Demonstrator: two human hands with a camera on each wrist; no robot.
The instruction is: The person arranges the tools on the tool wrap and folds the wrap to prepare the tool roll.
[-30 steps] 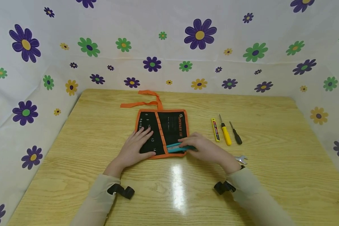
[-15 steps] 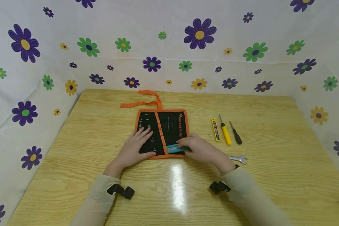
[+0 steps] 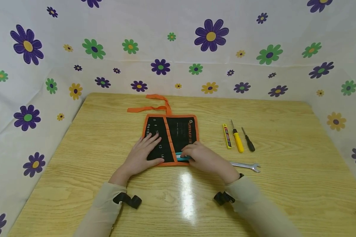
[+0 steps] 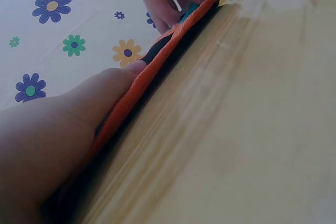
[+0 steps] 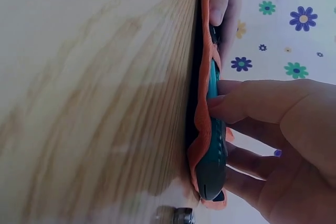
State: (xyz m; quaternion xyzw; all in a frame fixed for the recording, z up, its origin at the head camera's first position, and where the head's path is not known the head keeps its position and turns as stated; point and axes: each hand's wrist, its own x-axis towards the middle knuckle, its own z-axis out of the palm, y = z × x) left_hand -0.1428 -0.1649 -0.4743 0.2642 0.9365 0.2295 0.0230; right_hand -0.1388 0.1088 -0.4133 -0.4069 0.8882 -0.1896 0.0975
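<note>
A black tool pouch [image 3: 181, 130] with orange edging lies unfolded on the table, printed numbers along its left half. My left hand [image 3: 142, 152] rests on that half with fingers spread, the thumb near the front edge. My right hand [image 3: 207, 158] pinches a teal utility knife [image 5: 215, 150] between thumb and fingers. In the head view the knife lies along the pouch's lower right edge, pointing left. Its left end is at the slanted orange pocket strip [image 3: 171, 144], and my hand hides its right end. In the right wrist view its dark rear end shows below my fingers.
A silver open-end wrench [image 3: 246, 165] lies right of the pouch, partly behind my right wrist. Further right are a narrow yellow box [image 3: 226, 136], a yellow-handled screwdriver [image 3: 238, 140] and a black-handled screwdriver [image 3: 249, 143]. Orange ties [image 3: 148, 108] extend behind the pouch.
My right hand has slid left with the utility knife, whose exposed length in the head view has shortened. More of the wrench now shows. My left hand has stayed put.
</note>
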